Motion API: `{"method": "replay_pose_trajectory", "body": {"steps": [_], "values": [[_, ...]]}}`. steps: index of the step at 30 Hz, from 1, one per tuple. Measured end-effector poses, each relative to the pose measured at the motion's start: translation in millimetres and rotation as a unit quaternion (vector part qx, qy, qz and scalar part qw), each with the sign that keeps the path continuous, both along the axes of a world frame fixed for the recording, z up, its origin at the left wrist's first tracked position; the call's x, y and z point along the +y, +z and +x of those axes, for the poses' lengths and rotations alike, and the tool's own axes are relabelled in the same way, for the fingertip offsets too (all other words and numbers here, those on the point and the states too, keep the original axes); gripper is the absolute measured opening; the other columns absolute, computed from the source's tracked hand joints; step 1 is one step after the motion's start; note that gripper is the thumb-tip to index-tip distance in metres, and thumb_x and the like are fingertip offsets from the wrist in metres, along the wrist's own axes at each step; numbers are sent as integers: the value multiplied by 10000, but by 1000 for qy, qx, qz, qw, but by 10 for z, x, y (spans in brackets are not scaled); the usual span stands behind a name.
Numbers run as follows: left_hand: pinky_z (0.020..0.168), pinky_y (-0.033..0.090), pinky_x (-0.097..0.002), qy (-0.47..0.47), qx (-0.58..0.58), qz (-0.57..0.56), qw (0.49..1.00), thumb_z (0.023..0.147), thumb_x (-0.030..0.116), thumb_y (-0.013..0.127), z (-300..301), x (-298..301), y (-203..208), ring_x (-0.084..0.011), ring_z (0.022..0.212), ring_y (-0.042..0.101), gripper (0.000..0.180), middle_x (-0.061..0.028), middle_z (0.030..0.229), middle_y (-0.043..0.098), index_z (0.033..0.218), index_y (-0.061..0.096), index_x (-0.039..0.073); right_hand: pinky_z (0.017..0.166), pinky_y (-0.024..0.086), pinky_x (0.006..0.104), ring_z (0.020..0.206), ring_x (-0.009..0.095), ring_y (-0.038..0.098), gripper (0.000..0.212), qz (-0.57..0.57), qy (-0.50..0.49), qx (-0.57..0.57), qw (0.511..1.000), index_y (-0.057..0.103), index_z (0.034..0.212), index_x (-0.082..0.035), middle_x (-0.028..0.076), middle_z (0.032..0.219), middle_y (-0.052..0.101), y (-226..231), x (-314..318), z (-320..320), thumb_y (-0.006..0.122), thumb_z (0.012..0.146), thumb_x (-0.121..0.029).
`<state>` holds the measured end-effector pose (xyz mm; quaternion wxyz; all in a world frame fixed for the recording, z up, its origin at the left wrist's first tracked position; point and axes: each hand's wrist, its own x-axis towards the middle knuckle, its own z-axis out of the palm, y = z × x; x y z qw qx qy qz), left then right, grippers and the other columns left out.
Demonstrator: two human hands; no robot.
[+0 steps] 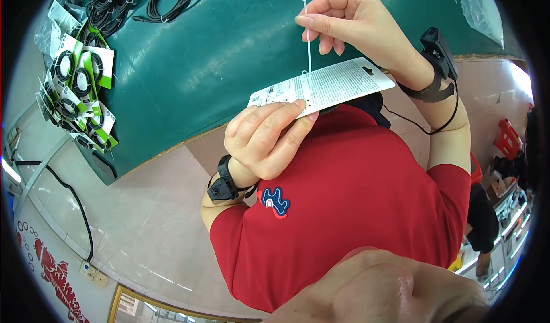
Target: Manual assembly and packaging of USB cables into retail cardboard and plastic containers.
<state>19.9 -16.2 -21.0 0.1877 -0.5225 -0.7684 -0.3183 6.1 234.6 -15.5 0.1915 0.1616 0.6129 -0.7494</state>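
Note:
My left hand [264, 134] grips the lower edge of a white printed backing card [341, 85], thumb and fingers closed on it. The card is tilted, and a hang hole shows at its right end. A thin white cable tie [309, 51] stands up from the card's upper edge, with a small loop of it against the card. Above the card, my right hand [349, 22] pinches the tie near its upper end between thumb and forefinger. What lies behind the card is mostly hidden; a little black shows beneath it.
On the green table [189, 77], a pile of carded black cables [80, 88] lies at the left edge. Coiled black cables [172, 2] lie at the back left. A clear bag of white cable ties [472, 8] sits at the far right. A person's leg [484, 220] shows at right.

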Motion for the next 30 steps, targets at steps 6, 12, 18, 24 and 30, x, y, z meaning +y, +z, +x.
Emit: {"method": "replay_pose_trajectory", "body": {"steps": [6,12,18,24,30], "values": [[647,532,-272,-7,-16,1,1000,713,97,835,-18,5,4,-150,789,677,226,-30,998,733,933,790,120,566,493,185,686,70,672,190,75,20,53,996,711,1049,-4,51,873,744,-116,-10,19,700,994,-185],[647,540,-265,-15,-1,3,1000,722,117,809,-34,-12,-4,-142,800,674,226,-45,1009,741,948,802,105,570,498,177,673,64,672,181,7,20,13,1000,712,1040,9,40,880,750,-47,-6,3,714,989,-165],[627,540,-270,-30,-17,10,999,727,105,799,-53,-13,10,-156,781,692,194,-68,993,756,920,789,85,569,499,177,666,63,669,176,7,10,9,1000,714,1038,9,41,878,750,-50,4,-6,717,986,-160],[619,537,-269,-38,-29,9,999,736,97,790,-57,-18,34,-167,772,710,158,-76,971,761,891,769,71,570,499,177,663,61,663,176,3,13,14,1000,714,1038,9,42,878,750,-59,-17,3,718,986,-159],[594,538,-268,-38,-28,13,999,743,94,787,-73,-4,33,-171,755,715,143,-84,964,759,880,758,68,574,500,178,664,58,657,174,0,19,17,1000,715,1042,4,40,877,749,-88,-4,9,718,986,-160]]}}
